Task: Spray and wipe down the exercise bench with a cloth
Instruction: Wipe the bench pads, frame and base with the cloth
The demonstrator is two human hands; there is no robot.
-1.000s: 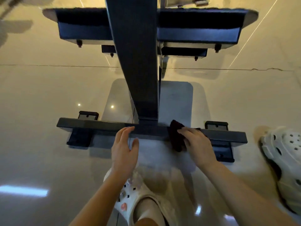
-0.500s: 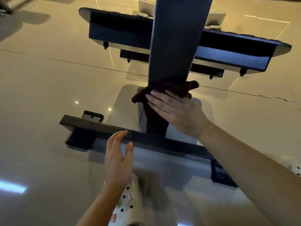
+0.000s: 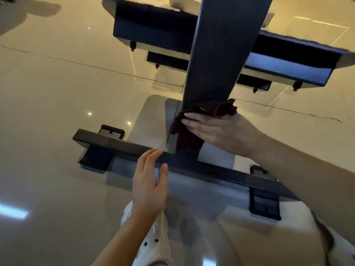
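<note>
I look down at the dark metal frame of the exercise bench. Its long central beam (image 3: 221, 50) runs away from me to a far crossbar (image 3: 288, 60). A near crossbar (image 3: 119, 144) lies on the floor. My right hand (image 3: 217, 131) presses a dark maroon cloth (image 3: 211, 109) flat against the lower part of the central beam, fingers straight. My left hand (image 3: 149, 187) hovers open over the near crossbar, holding nothing. No spray bottle is in view.
The floor (image 3: 57, 102) is glossy beige tile with a crack line across it. Black rubber feet (image 3: 264, 203) sit under the near crossbar. My white perforated clog (image 3: 153, 240) stands just below the left hand.
My right hand carried the cloth from the near crossbar up onto the central beam, where it is still pressed. The camera has tilted and moved closer. The left hand stayed open by the crossbar.
</note>
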